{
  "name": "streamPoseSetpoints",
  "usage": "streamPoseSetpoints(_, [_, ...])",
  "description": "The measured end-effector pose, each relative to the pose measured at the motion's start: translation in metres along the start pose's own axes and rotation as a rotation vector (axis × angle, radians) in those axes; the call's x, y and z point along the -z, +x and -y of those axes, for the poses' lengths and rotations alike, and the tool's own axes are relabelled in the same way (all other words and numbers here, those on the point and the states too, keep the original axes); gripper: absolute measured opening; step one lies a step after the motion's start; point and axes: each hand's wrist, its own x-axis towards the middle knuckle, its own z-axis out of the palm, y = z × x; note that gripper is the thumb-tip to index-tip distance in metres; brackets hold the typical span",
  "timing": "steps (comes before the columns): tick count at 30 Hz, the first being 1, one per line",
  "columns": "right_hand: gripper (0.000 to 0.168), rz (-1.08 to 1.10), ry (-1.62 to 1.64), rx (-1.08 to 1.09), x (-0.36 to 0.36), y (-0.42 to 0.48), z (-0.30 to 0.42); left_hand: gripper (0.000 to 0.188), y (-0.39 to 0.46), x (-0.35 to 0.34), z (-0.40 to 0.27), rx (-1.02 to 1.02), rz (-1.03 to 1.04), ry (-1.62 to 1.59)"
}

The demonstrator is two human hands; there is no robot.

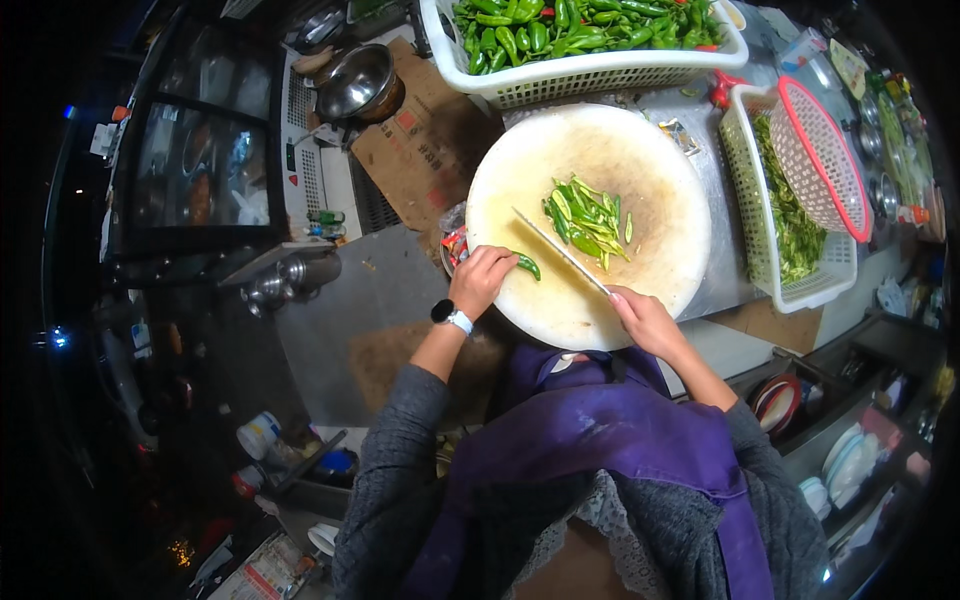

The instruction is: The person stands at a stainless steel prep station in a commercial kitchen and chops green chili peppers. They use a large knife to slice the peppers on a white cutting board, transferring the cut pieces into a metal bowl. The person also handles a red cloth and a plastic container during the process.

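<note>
My left hand pinches a whole green chili pepper by one end at the left edge of a round, thick cutting board. A watch is on that wrist. My right hand grips the handle of a knife, whose blade points up and left over the board, apart from the pepper. Beyond the blade, a small pile of sliced green peppers lies near the board's middle.
A white plastic basket of whole green peppers stands behind the board. To the right, another white basket holds cut peppers, with a pink-rimmed colander leaning in it. Steel bowls and flattened cardboard are at the left.
</note>
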Motion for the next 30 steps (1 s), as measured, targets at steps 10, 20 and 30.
streamPoseSetpoints(10, [0.039,0.039,-0.108,0.104,-0.014,0.003,0.008,0.013,0.001,-0.006,0.011,-0.043,0.059,-0.019])
streamPoseSetpoints(20, [0.042,0.025,-0.054,0.161,-0.033,0.034,0.006,0.009,0.008,-0.006,0.014,-0.061,0.072,-0.064])
streamPoseSetpoints(30, [0.045,0.268,0.142,-0.084,-0.034,0.051,0.032,0.008,-0.002,0.001,0.014,-0.145,0.061,0.057])
